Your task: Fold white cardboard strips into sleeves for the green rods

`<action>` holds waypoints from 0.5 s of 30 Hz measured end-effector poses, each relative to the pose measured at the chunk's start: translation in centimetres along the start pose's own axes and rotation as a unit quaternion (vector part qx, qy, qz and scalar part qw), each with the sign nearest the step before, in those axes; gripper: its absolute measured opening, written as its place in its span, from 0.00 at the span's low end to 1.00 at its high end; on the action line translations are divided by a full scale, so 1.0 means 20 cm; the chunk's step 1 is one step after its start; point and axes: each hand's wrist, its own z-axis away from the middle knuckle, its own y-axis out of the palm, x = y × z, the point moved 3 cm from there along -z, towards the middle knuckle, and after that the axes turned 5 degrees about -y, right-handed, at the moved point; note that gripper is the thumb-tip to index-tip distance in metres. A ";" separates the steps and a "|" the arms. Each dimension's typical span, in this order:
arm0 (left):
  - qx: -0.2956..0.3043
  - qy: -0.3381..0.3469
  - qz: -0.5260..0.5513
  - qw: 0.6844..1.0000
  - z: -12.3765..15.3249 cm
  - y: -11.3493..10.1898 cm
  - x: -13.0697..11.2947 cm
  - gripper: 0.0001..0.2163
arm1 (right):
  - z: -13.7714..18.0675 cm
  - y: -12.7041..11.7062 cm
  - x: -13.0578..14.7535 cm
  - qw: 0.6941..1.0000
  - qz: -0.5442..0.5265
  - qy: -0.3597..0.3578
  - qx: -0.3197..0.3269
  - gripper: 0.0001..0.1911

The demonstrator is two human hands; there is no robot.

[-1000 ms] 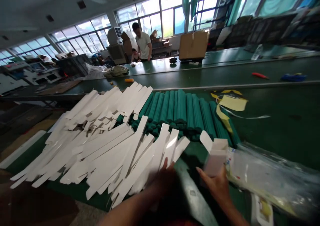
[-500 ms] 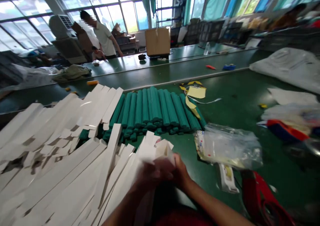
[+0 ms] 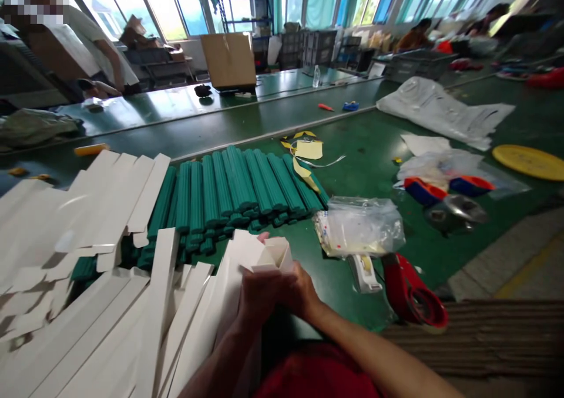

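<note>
1. Where things stand: the left hand (image 3: 257, 291) and right hand (image 3: 302, 292) are both closed around one narrow white box (image 3: 274, 255). They hold it upright above the near edge of the table (image 3: 379, 151). Its top end is open, with the flaps half folded. The fingers are wrapped tight, and neither hand holds anything else.
2. Crushing: I judge the card to be thin, and both hands press the same short stretch below the opening. Too hard a squeeze can dent a wall or crease a flap off its fold line.
3. Flap trouble: the flaps point different ways. If one is tucked out of order, I expect the end to bulge or a corner to tear.
4. Knocking the pile: the flat cartons (image 3: 110, 316) lie loosely fanned, right against the left forearm. A sideways elbow can send them sliding off the near edge.
5. Snagging: the green rolls (image 3: 238, 186) sit just beyond the box. The plastic bag (image 3: 361, 225) and the red tape dispenser (image 3: 412, 295) lie near on the right. A wide swing of the right hand can drag the bag or push the dispenser off.
6. Blind spot: the hands hide the lower end of the box, so I cannot tell whether it is closed. If it is open, anything put inside drops through.
</note>
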 end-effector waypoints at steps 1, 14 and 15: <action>-0.057 0.003 -0.010 0.998 0.02 0.00 0.00 0.36 | 0.01 0.01 0.00 1.000 0.020 -0.001 -0.019 0.20; -0.241 0.100 -0.161 0.952 -0.09 0.08 -0.01 0.32 | -0.01 0.01 0.07 0.987 0.112 -0.114 -0.021 0.22; -0.230 0.111 -0.172 0.951 -0.10 0.06 -0.01 0.31 | -0.03 -0.04 0.05 0.986 0.102 -0.133 -0.005 0.22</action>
